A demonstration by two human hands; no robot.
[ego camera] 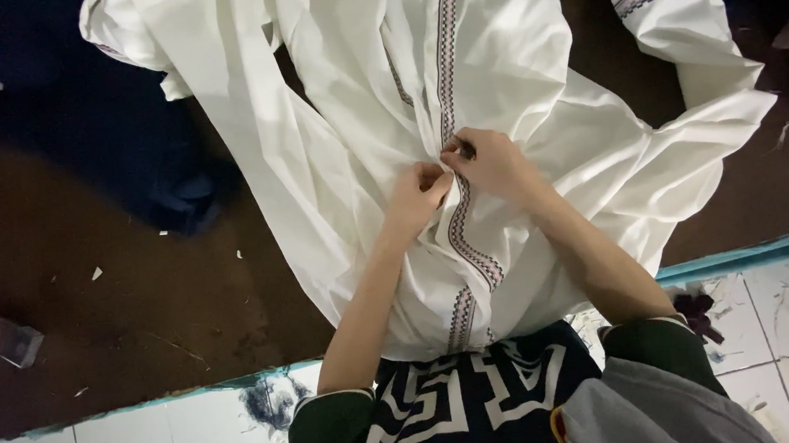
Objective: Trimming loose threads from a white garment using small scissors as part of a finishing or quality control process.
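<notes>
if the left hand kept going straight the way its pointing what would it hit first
The left hand points up and right, and its fingertips already meet the right hand at the embroidered trim of the white garment. It would press into that hand, though depth is unclear.

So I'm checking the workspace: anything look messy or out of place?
Yes. Pale scraps litter the dark floor, and a small clear object lies at its left. The white garment lies rumpled where both hands pinch its trim.
</notes>
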